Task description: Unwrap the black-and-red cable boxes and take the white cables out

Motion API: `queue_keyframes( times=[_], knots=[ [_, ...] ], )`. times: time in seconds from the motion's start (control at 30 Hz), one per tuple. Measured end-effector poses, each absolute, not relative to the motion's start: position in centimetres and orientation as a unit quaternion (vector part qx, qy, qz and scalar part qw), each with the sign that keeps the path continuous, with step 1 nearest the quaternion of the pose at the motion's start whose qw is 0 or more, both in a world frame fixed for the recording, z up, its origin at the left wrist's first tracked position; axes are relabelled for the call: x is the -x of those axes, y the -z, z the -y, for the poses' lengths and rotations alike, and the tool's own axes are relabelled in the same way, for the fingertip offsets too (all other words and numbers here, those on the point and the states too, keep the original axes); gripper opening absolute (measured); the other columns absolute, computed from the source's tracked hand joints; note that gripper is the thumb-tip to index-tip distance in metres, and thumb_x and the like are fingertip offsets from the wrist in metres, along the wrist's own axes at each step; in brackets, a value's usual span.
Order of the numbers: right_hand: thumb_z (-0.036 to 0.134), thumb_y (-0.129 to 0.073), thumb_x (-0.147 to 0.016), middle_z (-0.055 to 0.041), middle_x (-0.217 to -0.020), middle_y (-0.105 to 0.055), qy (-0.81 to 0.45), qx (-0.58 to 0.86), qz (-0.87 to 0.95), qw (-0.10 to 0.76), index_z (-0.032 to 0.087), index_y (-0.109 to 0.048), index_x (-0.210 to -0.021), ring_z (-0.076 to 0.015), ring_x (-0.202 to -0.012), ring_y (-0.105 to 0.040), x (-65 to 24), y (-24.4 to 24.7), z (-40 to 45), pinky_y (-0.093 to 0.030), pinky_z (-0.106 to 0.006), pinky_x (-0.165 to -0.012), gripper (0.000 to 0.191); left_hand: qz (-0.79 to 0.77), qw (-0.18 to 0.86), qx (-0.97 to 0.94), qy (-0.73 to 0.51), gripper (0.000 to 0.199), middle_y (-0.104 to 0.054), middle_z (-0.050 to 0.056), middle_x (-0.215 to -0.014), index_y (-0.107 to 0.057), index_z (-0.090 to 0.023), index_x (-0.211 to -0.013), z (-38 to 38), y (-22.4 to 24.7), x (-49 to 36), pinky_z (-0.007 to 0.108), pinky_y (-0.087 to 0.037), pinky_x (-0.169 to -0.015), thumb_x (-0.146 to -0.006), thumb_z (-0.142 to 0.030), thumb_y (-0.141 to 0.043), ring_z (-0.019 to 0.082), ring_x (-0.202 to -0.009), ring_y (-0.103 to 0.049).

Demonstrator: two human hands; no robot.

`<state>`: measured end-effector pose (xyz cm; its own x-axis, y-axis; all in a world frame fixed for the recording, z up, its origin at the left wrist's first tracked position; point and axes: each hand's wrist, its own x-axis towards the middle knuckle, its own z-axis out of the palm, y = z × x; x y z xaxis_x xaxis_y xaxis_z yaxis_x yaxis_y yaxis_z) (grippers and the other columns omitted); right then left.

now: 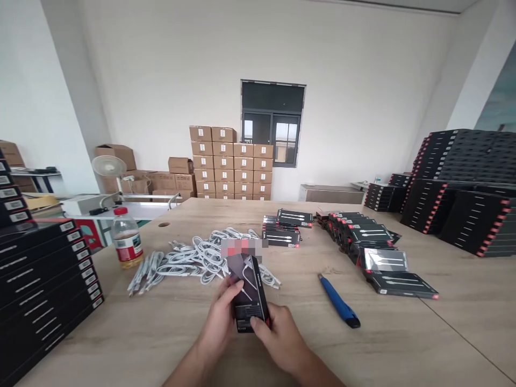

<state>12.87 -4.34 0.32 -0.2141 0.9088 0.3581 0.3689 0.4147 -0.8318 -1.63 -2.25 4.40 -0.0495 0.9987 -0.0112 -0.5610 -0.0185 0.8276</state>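
Observation:
Both of my hands hold a black cable box [246, 295] with a white cable pictured on its face, tilted over the front of the table. My left hand [221, 306] grips its left side, thumb across the printed face. At the lower right corner, my right hand [278, 330] closes round the box with its thumb on the front. The box's top end is blurred out. Just behind it lies a heap of coiled white cables [205, 255]. A blue utility knife [338, 301] rests on the table to the right of my hands.
Small stacks of black cable boxes [287, 237] stand behind the cables, with a leaning row of boxes [368, 234] farther right. Tall stacks of black boxes [40, 295] rise at left and right. A bottle with a red cap [127, 239] stands left of the cables on the wooden table [306, 338].

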Motion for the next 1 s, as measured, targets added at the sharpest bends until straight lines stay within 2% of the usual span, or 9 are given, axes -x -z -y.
queue_keyframes(
  times=[0.1,0.17,0.27,0.37,0.53,0.7,0.8,0.87,1.0],
  knots=[
    [0.029,-0.059,-0.085,-0.0001,-0.062,-0.067,-0.189,0.507,0.734,0.410,0.020,-0.069,-0.079,-0.0158,-0.056,-0.059,-12.8,-0.9,4.4,-0.033,-0.025,-0.054,0.015,-0.341,0.521,-0.381,-0.683,0.071,-0.068,0.004,-0.129,-0.056,-0.028,-0.133,2.3,-4.8,1.6,0.030,-0.048,-0.097,-0.070,-0.046,-0.084,0.025,-0.125,-0.059],
    [0.026,-0.060,-0.083,-0.0018,-0.068,-0.072,-0.115,0.518,0.754,0.387,0.021,-0.071,-0.090,-0.0186,-0.060,-0.065,-12.5,-1.0,4.5,-0.036,-0.027,-0.058,0.014,-0.350,0.485,-0.401,-0.694,0.087,-0.063,0.006,-0.136,-0.044,-0.031,-0.145,2.4,-4.8,1.8,0.037,-0.046,-0.103,-0.070,-0.052,-0.083,0.029,-0.134,-0.052],
    [0.025,-0.064,-0.080,-0.0057,-0.082,-0.078,-0.036,0.498,0.786,0.366,0.021,-0.069,-0.117,-0.0244,-0.072,-0.072,-11.5,-0.5,4.6,-0.044,-0.030,-0.065,0.037,-0.346,0.434,-0.429,-0.713,0.094,-0.061,0.007,-0.139,-0.039,-0.032,-0.148,2.7,-4.9,2.4,0.041,-0.043,-0.109,-0.068,-0.054,-0.084,0.031,-0.135,-0.051],
    [0.027,-0.069,-0.077,-0.0095,-0.093,-0.078,-0.009,0.462,0.818,0.342,0.017,-0.061,-0.134,-0.0300,-0.083,-0.074,-10.7,0.2,4.5,-0.050,-0.035,-0.072,0.058,-0.365,0.385,-0.443,-0.723,0.081,-0.062,0.008,-0.137,-0.045,-0.031,-0.142,3.1,-5.6,3.2,0.044,-0.044,-0.109,-0.073,-0.054,-0.080,0.030,-0.128,-0.057],
    [0.014,-0.059,-0.074,-0.0048,-0.100,-0.074,-0.085,0.428,0.816,0.379,0.021,-0.047,-0.147,-0.0217,-0.076,-0.071,-11.5,1.2,3.5,-0.052,-0.031,-0.068,0.075,-0.436,0.269,-0.513,-0.689,0.080,-0.063,0.010,-0.133,-0.045,-0.026,-0.139,4.0,-6.9,4.1,0.045,-0.048,-0.103,-0.072,-0.052,-0.081,0.031,-0.121,-0.061],
    [0.019,-0.046,-0.081,-0.0062,-0.087,-0.073,-0.180,0.483,0.711,0.478,0.014,-0.065,-0.128,-0.0207,-0.070,-0.068,-13.6,2.7,0.7,-0.053,-0.032,-0.070,0.051,-0.476,0.100,-0.661,-0.571,0.067,-0.057,0.009,-0.138,-0.044,-0.029,-0.138,3.7,-5.9,4.2,0.052,-0.041,-0.108,-0.080,-0.037,-0.075,0.032,-0.129,-0.053],
    [0.028,-0.053,-0.080,-0.0042,-0.078,-0.072,-0.282,0.482,0.649,0.517,0.016,-0.073,-0.108,-0.0219,-0.071,-0.067,-14.2,2.8,-0.6,-0.053,-0.031,-0.070,0.037,-0.502,0.016,-0.718,-0.482,0.063,-0.059,0.008,-0.134,-0.044,-0.030,-0.136,3.6,-5.1,4.0,0.057,-0.032,-0.111,-0.079,-0.023,-0.070,0.031,-0.127,-0.052],
    [0.036,-0.059,-0.079,-0.0019,-0.067,-0.068,-0.339,0.482,0.618,0.520,0.018,-0.075,-0.089,-0.0204,-0.060,-0.062,-14.4,2.5,-1.1,-0.050,-0.030,-0.060,0.026,-0.500,-0.005,-0.742,-0.445,0.069,-0.059,0.008,-0.135,-0.041,-0.029,-0.137,3.7,-4.8,3.8,0.058,-0.024,-0.116,-0.075,-0.013,-0.066,0.030,-0.127,-0.052],
    [0.062,-0.051,-0.085,0.0000,-0.053,-0.056,-0.386,0.489,0.587,0.517,0.018,-0.067,-0.067,-0.0154,-0.041,-0.046,-14.3,2.1,-0.9,-0.036,-0.028,-0.042,0.050,-0.509,-0.020,-0.768,-0.388,0.081,-0.060,0.007,-0.131,-0.039,-0.029,-0.138,4.1,-4.1,3.6,0.058,-0.015,-0.119,-0.065,-0.005,-0.063,0.028,-0.124,-0.053]
  ],
)
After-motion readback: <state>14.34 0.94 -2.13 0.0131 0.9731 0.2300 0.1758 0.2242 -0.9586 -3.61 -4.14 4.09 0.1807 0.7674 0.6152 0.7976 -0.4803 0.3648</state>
